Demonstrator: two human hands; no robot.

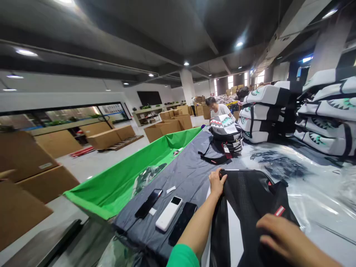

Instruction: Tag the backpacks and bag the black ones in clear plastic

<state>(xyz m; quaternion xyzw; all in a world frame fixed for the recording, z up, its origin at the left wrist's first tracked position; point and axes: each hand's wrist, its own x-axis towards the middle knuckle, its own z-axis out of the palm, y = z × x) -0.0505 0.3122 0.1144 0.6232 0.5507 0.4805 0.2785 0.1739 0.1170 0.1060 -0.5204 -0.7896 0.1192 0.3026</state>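
Note:
A black backpack with white side panels and a small red label lies in front of me on the table. My left hand is closed on its far left corner, by a small black piece I cannot make out. Over the near right part of the bag is my right hand, slightly blurred. Its fingers are apart and hold nothing that I can see; whether they touch the fabric I cannot tell. Left of my forearm lie a white power bank, a black phone and another dark phone with a cable.
Beyond the bag stands a patterned backpack with a hang tag. Stacks of white-and-black backpacks rise on the right, near clear plastic sheeting. A green fabric trough runs along the table's left edge. Another person bends behind the table.

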